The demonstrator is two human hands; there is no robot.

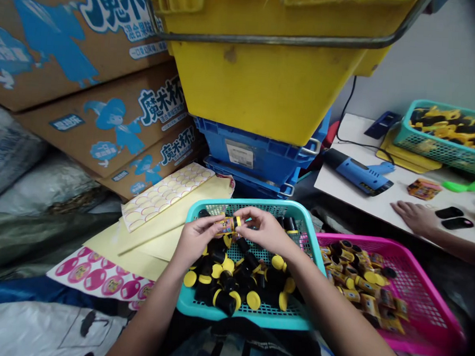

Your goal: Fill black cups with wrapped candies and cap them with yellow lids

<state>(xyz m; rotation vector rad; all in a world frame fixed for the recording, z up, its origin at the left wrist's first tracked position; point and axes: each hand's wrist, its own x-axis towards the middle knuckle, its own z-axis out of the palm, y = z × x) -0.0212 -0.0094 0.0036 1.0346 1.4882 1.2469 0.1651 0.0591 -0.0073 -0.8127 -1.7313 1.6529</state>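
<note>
Together, the left hand (194,240) and right hand (267,231) pinch a container (227,225) above the turquoise basket (249,320). Its print is unreadable.

Bare forearms (329,315), dark patterned clothing (253,335)

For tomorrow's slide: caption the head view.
Left hand and right hand hold a labelled canister over a turquoise basket of black, yellow-lidded canisters, beside a pink basket.

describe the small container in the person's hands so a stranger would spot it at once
Find the yellow crate; in front of it, nearest the wearer, is a teal basket. Over that basket, the left hand and right hand hold one small container between them. Its colourful label sets it apart from the plain black, yellow-capped containers lying underneath.
</note>
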